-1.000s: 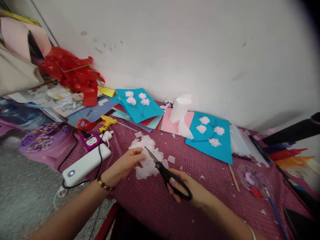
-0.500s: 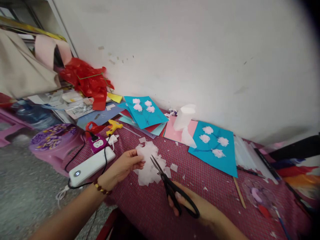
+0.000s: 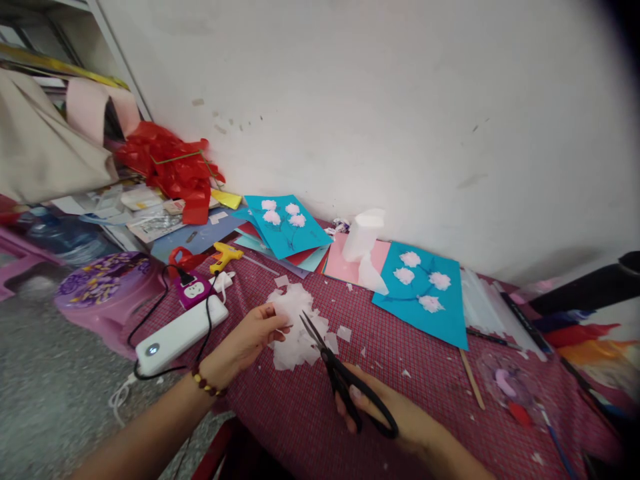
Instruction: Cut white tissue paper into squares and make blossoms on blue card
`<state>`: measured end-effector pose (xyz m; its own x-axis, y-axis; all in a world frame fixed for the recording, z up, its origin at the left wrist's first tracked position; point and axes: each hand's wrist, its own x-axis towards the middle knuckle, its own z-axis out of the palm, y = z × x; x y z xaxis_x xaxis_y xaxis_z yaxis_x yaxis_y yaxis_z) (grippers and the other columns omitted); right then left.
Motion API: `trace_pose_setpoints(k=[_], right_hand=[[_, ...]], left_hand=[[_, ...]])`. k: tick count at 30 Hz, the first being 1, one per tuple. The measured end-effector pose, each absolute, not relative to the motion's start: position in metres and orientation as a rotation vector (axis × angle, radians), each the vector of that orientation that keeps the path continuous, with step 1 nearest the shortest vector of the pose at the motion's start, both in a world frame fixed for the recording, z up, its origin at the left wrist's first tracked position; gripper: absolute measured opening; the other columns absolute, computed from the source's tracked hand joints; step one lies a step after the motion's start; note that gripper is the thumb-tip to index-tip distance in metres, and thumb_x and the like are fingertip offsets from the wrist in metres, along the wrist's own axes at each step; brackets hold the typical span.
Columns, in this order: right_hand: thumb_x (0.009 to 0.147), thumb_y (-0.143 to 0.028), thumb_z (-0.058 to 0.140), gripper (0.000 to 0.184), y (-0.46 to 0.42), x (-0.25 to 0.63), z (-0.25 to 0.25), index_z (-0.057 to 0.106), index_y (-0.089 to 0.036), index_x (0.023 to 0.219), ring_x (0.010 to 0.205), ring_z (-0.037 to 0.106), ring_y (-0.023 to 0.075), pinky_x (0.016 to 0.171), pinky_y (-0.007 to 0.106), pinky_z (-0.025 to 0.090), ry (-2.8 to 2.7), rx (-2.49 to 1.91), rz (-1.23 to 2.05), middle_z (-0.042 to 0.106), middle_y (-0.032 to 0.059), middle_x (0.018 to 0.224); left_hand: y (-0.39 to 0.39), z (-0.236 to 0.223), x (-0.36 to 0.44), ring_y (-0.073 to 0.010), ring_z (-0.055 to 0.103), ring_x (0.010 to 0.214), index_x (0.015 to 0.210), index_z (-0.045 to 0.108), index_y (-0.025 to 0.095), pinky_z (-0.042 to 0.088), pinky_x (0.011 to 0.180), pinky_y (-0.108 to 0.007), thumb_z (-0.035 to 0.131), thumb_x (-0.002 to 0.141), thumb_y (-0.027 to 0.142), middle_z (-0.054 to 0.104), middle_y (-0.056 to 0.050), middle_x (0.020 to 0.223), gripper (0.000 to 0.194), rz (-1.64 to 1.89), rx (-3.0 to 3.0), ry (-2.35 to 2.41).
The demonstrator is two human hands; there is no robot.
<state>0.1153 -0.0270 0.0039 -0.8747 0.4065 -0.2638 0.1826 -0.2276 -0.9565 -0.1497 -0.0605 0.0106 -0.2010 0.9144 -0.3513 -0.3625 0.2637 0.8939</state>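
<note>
My right hand grips the black-handled scissors, fingers through the loops. The blades point up and left, slightly parted, above a pile of pale tissue paper squares. At the left edge of the pile my left hand is closed in a pinch on a thin pale paper piece. Its outline blends into the pile behind it. A few loose squares and small scraps lie on the red checked tablecloth around the pile.
Blue cards with pale paper flowers lie at the back, one on the left and one on the right. A white tissue roll stands between them. On the left are a yellow glue gun, a purple socket and a white power bank.
The scissors have drawn back down and right from my left hand. My left hand stays pinched beside the paper pile. The camera view has shifted a little.
</note>
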Motion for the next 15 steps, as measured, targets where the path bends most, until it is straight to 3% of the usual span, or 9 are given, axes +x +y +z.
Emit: trace_pose_setpoints(k=[3,9,15], right_hand=[[0.084,-0.065,0.049,0.052,-0.0277,0.1157,0.0057,0.052,-0.014,0.097,0.061,0.05,0.0105,0.059,0.027,0.037,-1.855,-0.703,2.239,0.054,0.0033,0.08],[0.084,-0.065,0.049,0.053,-0.0259,0.116,0.0083,0.05,-0.014,0.1,0.061,0.051,0.0103,0.058,0.026,0.037,-1.852,-0.709,2.225,0.054,0.0031,0.08],[0.085,-0.064,0.05,0.052,-0.0264,0.1133,0.0074,0.051,-0.014,0.099,0.061,0.051,0.0092,0.059,0.025,0.038,-1.842,-0.693,2.257,0.054,0.003,0.081]], left_hand=[[-0.0607,0.0116,-0.1472,-0.0087,0.056,0.056,0.078,0.061,0.015,0.042,0.056,-0.022,0.075,0.061,0.022,0.062,0.002,0.068,0.023,1.308,0.603,1.274],[-0.0616,0.0085,-0.1497,-0.0056,0.045,0.047,0.065,0.058,0.015,0.035,0.05,-0.019,0.076,0.063,0.027,0.052,0.005,0.056,0.023,1.298,0.629,1.277],[-0.0613,0.0047,-0.1512,-0.0068,0.048,0.051,0.07,0.06,0.015,0.04,0.053,-0.021,0.077,0.065,0.034,0.054,0.005,0.062,0.026,1.304,0.606,1.283]])
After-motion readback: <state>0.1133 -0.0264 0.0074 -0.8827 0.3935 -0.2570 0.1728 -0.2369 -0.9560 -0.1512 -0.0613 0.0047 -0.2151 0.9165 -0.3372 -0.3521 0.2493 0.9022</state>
